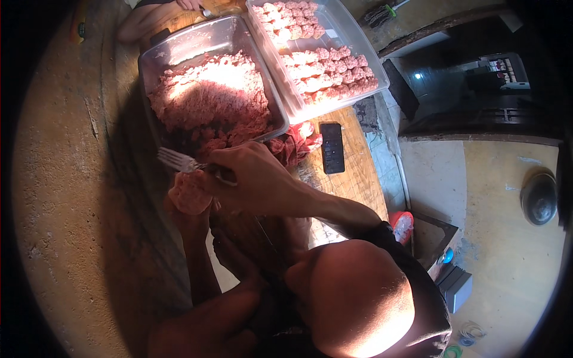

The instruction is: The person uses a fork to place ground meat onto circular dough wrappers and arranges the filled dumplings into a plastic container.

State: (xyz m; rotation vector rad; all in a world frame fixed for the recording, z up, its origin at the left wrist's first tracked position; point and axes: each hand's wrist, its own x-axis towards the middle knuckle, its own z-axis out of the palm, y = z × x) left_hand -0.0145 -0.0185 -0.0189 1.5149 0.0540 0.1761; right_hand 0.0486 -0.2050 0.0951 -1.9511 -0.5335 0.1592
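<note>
My left hand [190, 223] cups a lump of raw minced meat [191, 193] from below. Just above it, my right hand [255, 172] grips a metal fork [179, 159], its tines pointing left; the fork's neck is at the top of the lump. Past both hands, a plastic tub [145, 67] holds a large mound of loose minced meat [215, 98], brightly sunlit in the middle. Beside it to the right, a clear plastic container [353, 36] carries rows of shaped raw meatballs [335, 67] in two groups with a gap between.
A red cloth [293, 145] and a black phone [332, 147] lie on the worn wooden tabletop [358, 179]. Another person's hand [190, 3] is at the top edge, near a small metal utensil [207, 12]. A bent, bare body part [362, 291] fills the lower middle. A metal wok [539, 199] hangs at right.
</note>
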